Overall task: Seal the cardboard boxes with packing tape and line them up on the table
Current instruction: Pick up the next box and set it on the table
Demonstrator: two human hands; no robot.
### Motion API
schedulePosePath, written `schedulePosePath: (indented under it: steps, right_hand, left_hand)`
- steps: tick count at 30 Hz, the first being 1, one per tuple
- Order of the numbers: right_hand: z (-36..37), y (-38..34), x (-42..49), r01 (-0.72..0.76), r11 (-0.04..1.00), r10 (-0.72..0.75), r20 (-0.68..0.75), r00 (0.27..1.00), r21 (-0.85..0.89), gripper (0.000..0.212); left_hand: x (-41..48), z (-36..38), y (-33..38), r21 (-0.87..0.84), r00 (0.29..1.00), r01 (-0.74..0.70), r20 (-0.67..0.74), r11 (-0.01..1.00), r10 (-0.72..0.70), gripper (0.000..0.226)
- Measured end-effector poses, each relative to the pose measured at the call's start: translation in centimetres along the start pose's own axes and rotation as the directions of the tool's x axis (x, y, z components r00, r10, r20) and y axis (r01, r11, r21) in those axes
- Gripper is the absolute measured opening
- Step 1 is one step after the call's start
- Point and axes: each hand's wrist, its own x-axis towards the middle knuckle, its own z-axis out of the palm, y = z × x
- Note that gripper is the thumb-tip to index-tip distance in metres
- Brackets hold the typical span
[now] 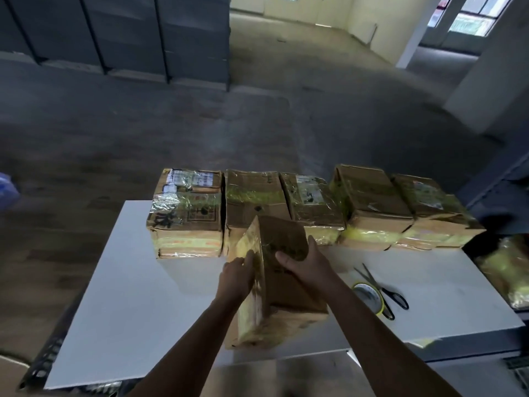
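Note:
A taped cardboard box [282, 290] stands tilted on the white table [134, 310], close to the near edge. My left hand [237, 275] lies against its yellow-taped left face, fingers curled over the top corner. On the brown right face, my right hand [303, 260] grips the box near the top. Behind it, several taped boxes [312, 202] stand side by side in a row along the table's far edge. A roll of yellow packing tape [367, 295] lies flat to the right of the held box.
Black-handled scissors [383, 290] lie across the tape roll. More yellow-taped boxes [506, 270] sit off the table's right side. Grey shelving [128, 38] stands across the bare floor at the back left. A perforated metal bracket [43, 365] runs along the table's left edge.

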Motion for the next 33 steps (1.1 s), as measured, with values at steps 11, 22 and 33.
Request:
schedulePosePath:
  steps: [11, 22, 33]
  right_hand:
    - [1.5, -0.1, 0.3, 0.037, 0.995, -0.044, -0.074, 0.996, -0.095, 0.047]
    - [-0.4, -1.3, -0.3, 0.124, 0.989, -0.13, -0.082, 0.988, -0.077, 0.037]
    - [0.8, 1.3, 0.3, 0.173, 0.982, -0.169, 0.06, 0.984, -0.076, 0.033]
  left_hand:
    - [-2.2, -3.4, -0.1, -0.521, 0.94, 0.316, 0.288, 0.793, -0.185, 0.058]
    - [-2.3, -1.4, -0.9, -0.771, 0.913, 0.357, 0.408, 0.527, -0.022, 0.056]
    - [-1.3, -2.2, -0.2, -0.376, 0.965, 0.135, -0.159, 0.917, -0.207, 0.049]
